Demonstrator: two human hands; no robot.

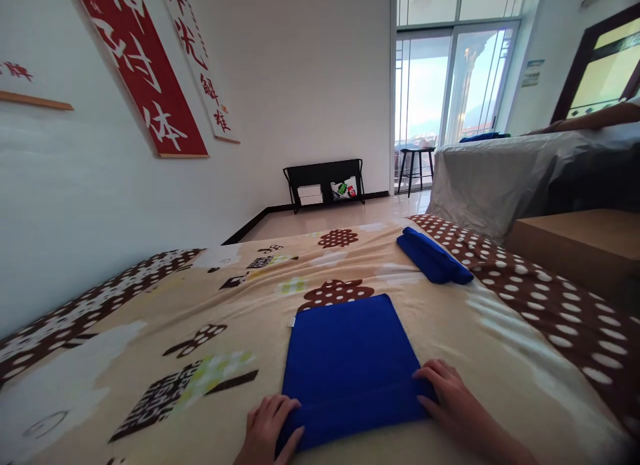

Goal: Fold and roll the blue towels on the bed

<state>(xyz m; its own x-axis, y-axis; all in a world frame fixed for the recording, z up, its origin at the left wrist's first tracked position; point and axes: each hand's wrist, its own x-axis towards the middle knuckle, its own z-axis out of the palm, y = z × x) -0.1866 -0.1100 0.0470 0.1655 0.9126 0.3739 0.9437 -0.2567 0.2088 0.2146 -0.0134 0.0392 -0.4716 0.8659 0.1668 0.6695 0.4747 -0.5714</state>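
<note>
A flat blue cloth [350, 365], folded into a rough rectangle with a small white tag at its far left corner, lies on the patterned blanket [240, 385]. At its near left corner, my left hand [270, 425] has thumb and fingers closed on the edge. My right hand [445, 398] pinches the right edge, a little farther up from the near corner. Farther back to the right rests a second blue cloth [435, 255], folded into a narrow bundle, touched by neither hand.
To the right stand a cardboard box [580, 235] and a plastic-covered table [490, 171], where another person's arm [590, 118] reaches over more blue fabric. A low black rack [325, 178] stands by the back wall, and a stool [417, 161] near the glass door.
</note>
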